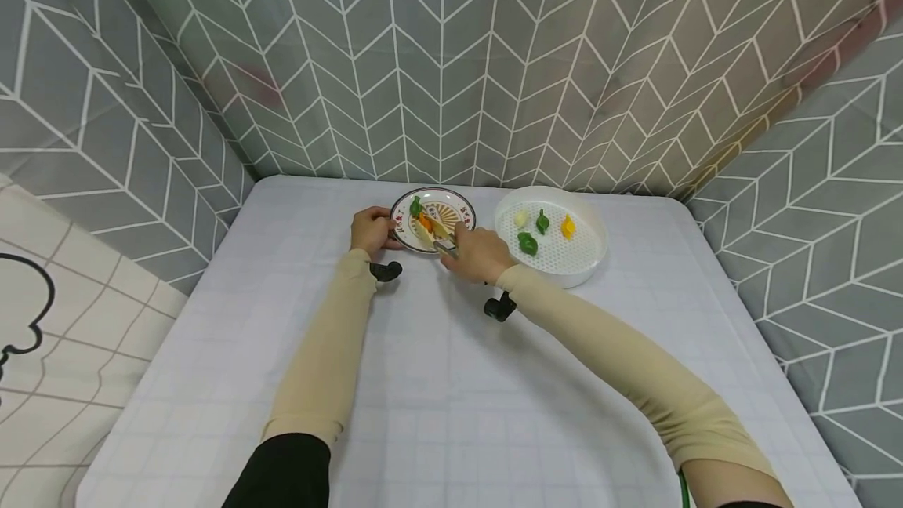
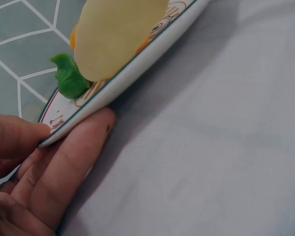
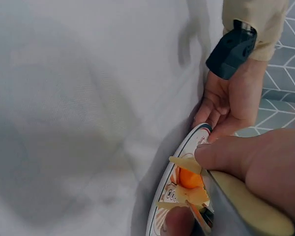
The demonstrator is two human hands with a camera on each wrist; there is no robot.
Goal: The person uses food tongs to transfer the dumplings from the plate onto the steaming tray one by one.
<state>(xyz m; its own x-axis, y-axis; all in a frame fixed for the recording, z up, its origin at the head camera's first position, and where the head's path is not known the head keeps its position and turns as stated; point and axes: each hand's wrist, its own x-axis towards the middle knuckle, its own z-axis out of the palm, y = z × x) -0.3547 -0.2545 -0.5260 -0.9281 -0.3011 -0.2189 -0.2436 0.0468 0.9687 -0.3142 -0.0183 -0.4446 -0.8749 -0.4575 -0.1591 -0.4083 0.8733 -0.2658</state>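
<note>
My left hand (image 1: 370,230) pinches the left rim of a white patterned plate (image 2: 137,73), thumb above and fingers beneath. On this plate lie a small green pepper-shaped piece (image 2: 70,78) and an orange piece (image 3: 189,178). My right hand (image 1: 483,254) grips metal tongs (image 3: 221,201) with pale yellow tips and handle, thumb along one arm. The tong tips (image 1: 443,230) reach over the plate from the right, with the orange piece between them in the right wrist view. One broad tip hides part of the plate in the left wrist view.
Right of the plate stands a round white perforated tray (image 1: 592,245). It holds two green pieces (image 1: 527,243), a yellow piece (image 1: 567,226) and a pale piece (image 1: 520,219). Both sit near the far edge of the white-covered table (image 1: 437,382), before a grey patterned curtain (image 1: 423,61).
</note>
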